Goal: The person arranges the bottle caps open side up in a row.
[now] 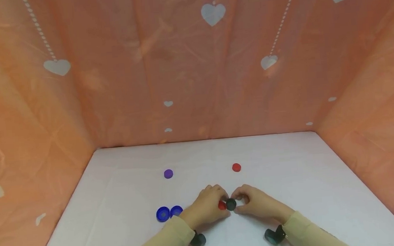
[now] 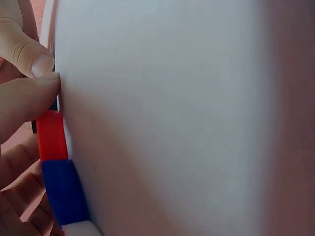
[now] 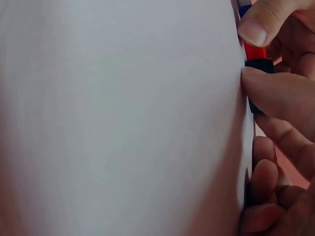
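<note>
Near the front middle of the white table, my two hands meet over a row of small round caps. My left hand [image 1: 207, 206] curls around a red cap [image 1: 221, 205], fingers at its far side and thumb at its near side. Beside it my right hand [image 1: 258, 203] pinches a black cap [image 1: 230, 204] between thumb and fingers. The two caps stand side by side, apparently touching. In the left wrist view a blue cap [image 2: 66, 191] and the edge of a white piece [image 2: 81, 228] follow the red one. Part of the red cap is hidden by the left hand.
Two blue caps [image 1: 163, 214] lie hollow side up left of my left hand, one partly behind the wrist. Farther back are a purple cap [image 1: 168, 174] and another red cap [image 1: 236, 167]. Orange cloth [image 1: 185, 69] with hearts walls the table's back and sides.
</note>
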The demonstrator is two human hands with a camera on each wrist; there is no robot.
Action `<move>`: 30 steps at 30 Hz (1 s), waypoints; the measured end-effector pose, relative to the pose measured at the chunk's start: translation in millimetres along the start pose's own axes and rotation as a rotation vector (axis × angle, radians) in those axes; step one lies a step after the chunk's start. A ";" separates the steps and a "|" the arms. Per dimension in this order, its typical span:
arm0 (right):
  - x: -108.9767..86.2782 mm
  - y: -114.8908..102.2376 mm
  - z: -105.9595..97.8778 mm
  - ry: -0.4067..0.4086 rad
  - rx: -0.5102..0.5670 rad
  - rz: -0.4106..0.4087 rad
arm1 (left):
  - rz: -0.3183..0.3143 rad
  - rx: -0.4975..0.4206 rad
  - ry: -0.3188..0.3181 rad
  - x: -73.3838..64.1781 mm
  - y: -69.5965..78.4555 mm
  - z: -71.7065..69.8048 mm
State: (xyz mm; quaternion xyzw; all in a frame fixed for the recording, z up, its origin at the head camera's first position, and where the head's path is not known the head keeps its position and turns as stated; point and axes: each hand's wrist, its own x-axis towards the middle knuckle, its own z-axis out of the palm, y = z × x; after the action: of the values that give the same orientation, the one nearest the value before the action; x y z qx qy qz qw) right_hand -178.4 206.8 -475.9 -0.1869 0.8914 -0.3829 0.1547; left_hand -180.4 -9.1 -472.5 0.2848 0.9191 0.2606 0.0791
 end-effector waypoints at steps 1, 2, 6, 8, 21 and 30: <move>0.1 -0.6 -0.1 0.000 -0.003 -0.008 | -0.002 0.003 0.008 -0.5 0.7 -0.2; 0.2 -1.6 -0.5 -0.001 -0.004 -0.015 | -0.005 0.004 0.014 -1.0 1.0 0.0; 1.1 -5.6 -4.2 -0.047 -0.016 -0.021 | -0.042 -0.021 -0.004 -4.2 3.4 -4.4; 2.5 -8.6 -8.5 -0.096 -0.027 -0.018 | -0.079 -0.056 -0.046 -6.2 4.3 -10.6; 70.6 -58.1 -15.8 -0.178 0.064 0.017 | -0.181 -0.388 0.067 -32.7 -55.6 -100.2; 132.5 -73.2 20.6 -0.102 0.221 0.044 | -0.368 -0.509 0.222 -58.6 -116.6 -114.5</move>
State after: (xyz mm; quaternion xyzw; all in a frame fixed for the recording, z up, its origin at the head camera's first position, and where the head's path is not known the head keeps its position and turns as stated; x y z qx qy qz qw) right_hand -271.0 87.5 -452.8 -0.1684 0.8385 -0.4653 0.2279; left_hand -221.9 -173.8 -436.3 0.0551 0.8634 0.4928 0.0929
